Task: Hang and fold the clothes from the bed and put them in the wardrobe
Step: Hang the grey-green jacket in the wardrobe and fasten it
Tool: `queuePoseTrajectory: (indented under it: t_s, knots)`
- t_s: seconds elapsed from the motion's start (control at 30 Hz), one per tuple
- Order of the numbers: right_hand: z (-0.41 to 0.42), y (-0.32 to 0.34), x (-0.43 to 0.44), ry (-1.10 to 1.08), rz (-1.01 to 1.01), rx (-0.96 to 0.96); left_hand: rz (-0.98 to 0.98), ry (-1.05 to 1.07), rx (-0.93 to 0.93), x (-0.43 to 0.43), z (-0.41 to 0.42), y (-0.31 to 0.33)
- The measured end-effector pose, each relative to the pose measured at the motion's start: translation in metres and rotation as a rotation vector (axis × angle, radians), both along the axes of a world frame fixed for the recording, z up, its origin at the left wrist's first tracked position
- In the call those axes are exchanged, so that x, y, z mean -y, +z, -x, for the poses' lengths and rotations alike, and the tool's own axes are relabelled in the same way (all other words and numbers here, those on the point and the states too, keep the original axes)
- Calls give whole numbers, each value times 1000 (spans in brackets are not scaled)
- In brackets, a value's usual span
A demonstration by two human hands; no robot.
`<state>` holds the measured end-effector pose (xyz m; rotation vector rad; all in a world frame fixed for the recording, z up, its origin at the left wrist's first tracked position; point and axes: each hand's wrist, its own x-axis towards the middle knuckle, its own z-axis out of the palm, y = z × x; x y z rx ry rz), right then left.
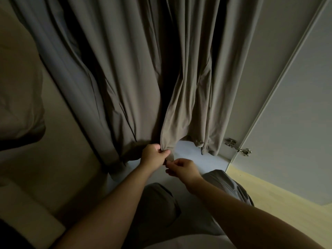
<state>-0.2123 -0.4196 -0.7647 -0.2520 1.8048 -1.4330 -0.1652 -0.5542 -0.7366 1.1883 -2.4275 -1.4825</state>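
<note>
Gripping the bottom edge of the hanging grey clothing (188, 114) with my left hand (152, 155), I pinch its corner with my right hand (183, 168), just below the left one.

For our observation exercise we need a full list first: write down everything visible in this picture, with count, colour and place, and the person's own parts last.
hanging clothes: several, exact count unclear, grey-brown, filling the wardrobe
wardrobe door: one, pale grey, open at right
hinge parts: two, silver, beside the door's foot
wardrobe base: one, pale blue-white, under the clothes
floor: one, light wood, lower right
bedding: one, beige, left edge
trouser legs: two, grey, bottom centre
left grip: one, pinches a garment's hem, centre
right grip: one, fingers curled just below that hem, contact unclear
</note>
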Motion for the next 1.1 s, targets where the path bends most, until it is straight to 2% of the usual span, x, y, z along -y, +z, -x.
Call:
queuePoseTrajectory:
  t_s: [0.13, 0.23, 0.37, 0.43, 0.5, 0.63, 0.77, 0.87, 1.0, 1.1]
  knots:
    - [1, -2, 1, -16, -36, -40, -142, 10, -11, 4, 2, -5]
    - [6, -2, 1, -164, 22, 97, -392, 59, -37, 1, 2, -4]
    - [16, 10, -2, -397, 137, 347, -702, 390, -18, 4, -6, -14]
    - [20, 15, -5, -391, 128, 381, -920, 550, -117, 8, -9, -17]
    - [20, 18, -9, -357, 85, 385, -1050, 620, -288, 9, -8, -21]
    - [20, 20, -13, -343, 3, 341, -1079, 572, -481, 5, -2, -28]
    - [23, 23, -17, -404, 77, 475, -1086, 523, -556, 6, -9, -25]
    - [26, 24, -17, -433, 116, 509, -1045, 524, -547, 6, -19, -22]
    - [25, 25, -18, -459, 121, 516, -902, 487, -440, -4, -26, -18]
    - [24, 27, -19, -482, 149, 553, -844, 548, -456, -10, -24, -13]
